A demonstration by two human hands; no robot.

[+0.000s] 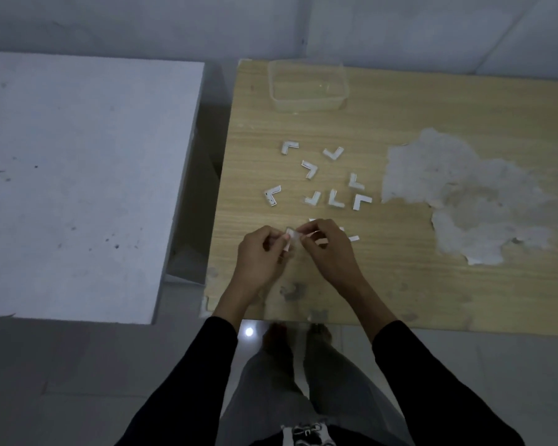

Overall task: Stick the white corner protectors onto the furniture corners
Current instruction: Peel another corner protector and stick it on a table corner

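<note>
Both hands meet over the wooden table (400,284), fingers curled. The left hand (261,252) pinches a white corner protector (290,236), and the right hand (329,249) pinches a thin pale strip at the protector's 3 o'clock edge. More corner protectors (310,169) lie scattered at 12 o'clock from the hands, with a clear plastic tub (306,106) beyond them. A worn grey patch (464,194) lies at 2 o'clock and a white table (78,188) stands at 9 o'clock.

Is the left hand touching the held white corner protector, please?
Touching: the head view shows the left hand pinching the corner protector, which the right hand also holds.
</note>
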